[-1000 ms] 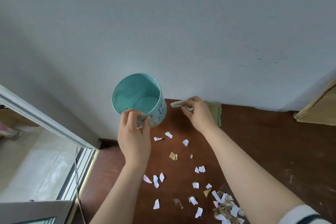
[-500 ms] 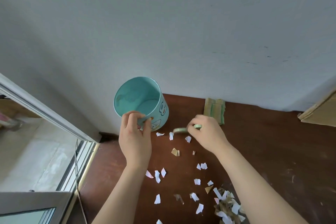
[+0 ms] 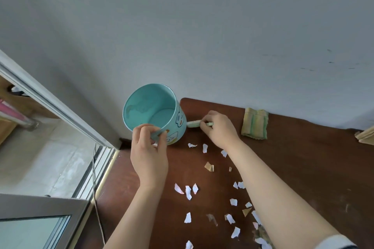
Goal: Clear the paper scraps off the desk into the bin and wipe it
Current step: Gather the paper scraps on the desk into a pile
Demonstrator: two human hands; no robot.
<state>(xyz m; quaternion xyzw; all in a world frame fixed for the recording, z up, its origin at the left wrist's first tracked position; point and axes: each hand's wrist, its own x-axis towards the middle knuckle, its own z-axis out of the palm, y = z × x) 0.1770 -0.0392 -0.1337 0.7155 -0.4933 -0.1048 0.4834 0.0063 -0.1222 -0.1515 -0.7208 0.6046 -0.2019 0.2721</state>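
I see my left hand [image 3: 148, 153] gripping the near rim of the teal bin [image 3: 179, 127], thumb outside, fingers curled over the edge. The bin sits tilted at the desk's [image 3: 293, 168] far left corner, its mouth facing up and towards me. My right hand [image 3: 219, 129] pinches a small pale green tool [image 3: 193, 123]. The tool lies left to right, with its free end against the bin wall. Paper scraps [image 3: 188, 192] are scattered nearer me, and a folded cloth [image 3: 255, 123] lies to the right.
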